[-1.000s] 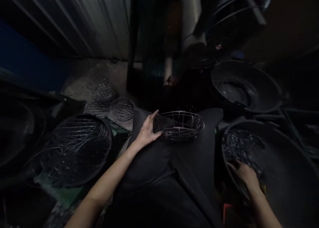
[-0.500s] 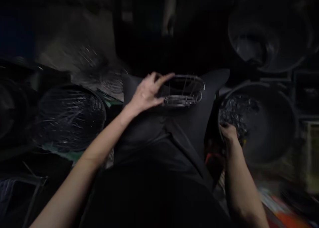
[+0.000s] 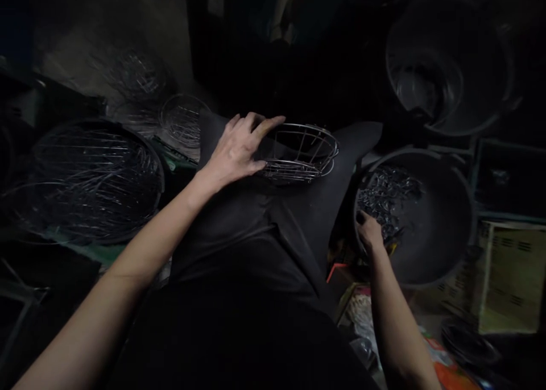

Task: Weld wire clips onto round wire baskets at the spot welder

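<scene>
My left hand (image 3: 239,148) grips the near left side of a round wire basket (image 3: 313,151), thumb below and fingers along the upper ring. The basket of thin shiny metal rods rests tilted on the dark apron (image 3: 341,174) over my lap. On the right, my right hand (image 3: 370,231) reaches into the left side of a dark round tub (image 3: 443,231), by a heap of small shiny metal pieces (image 3: 390,196). Its fingers are curled together; shadow hides what they hold, if anything.
To the left stands a tub (image 3: 158,168) full of long thin wires (image 3: 98,179). More wire rings (image 3: 183,120) lie behind it. Another large tub (image 3: 482,66) is at the back right, and a yellowish crate (image 3: 512,276) at the right edge.
The view has shifted, so most things appear further left, and the picture is sharper. My left hand stays on the wire basket and my right hand stays at the tub's left side.
</scene>
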The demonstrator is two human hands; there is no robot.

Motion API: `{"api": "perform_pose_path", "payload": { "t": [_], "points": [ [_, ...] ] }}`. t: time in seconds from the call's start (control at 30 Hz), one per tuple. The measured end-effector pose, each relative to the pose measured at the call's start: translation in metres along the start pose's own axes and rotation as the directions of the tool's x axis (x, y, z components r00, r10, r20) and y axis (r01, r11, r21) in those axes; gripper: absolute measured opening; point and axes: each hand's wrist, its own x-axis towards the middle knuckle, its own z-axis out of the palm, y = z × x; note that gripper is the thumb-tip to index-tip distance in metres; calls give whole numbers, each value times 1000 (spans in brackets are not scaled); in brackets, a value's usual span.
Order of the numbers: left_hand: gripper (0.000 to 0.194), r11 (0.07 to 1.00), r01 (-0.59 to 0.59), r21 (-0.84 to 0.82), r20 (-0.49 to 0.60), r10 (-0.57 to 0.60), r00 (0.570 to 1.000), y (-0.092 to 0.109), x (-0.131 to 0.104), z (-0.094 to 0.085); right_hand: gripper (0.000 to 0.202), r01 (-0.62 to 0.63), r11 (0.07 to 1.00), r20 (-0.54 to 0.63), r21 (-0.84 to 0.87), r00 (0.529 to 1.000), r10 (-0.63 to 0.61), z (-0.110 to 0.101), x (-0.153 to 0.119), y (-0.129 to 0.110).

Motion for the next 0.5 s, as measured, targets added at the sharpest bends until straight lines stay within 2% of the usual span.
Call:
{"api": "perform_pose_path", "payload": {
  "t": [0.13, 0.37, 0.43, 0.5],
  "points": [
    [65, 1000, 7, -29, 9, -6, 1000, 1, -1, -4, 31, -36, 998, -35, -48, 999, 35, -11, -12, -2],
    [66, 999, -11, -35, -15, 10, 1000, -2, 7, -13, 35, -158, 987, -209, -23, 967, 149, -38, -35, 6],
    [65, 999, -1, -38, -12, 1, 1000, 0, 8, -14, 32, -198, 979, -247, 42, 948, 202, -55, -39, 0],
    [67, 998, -2, -60, -8, 2, 1000, 1, 7, -14, 34, -183, 959, -279, 218, 930, 241, -77, -47, -19]
  ]
}}
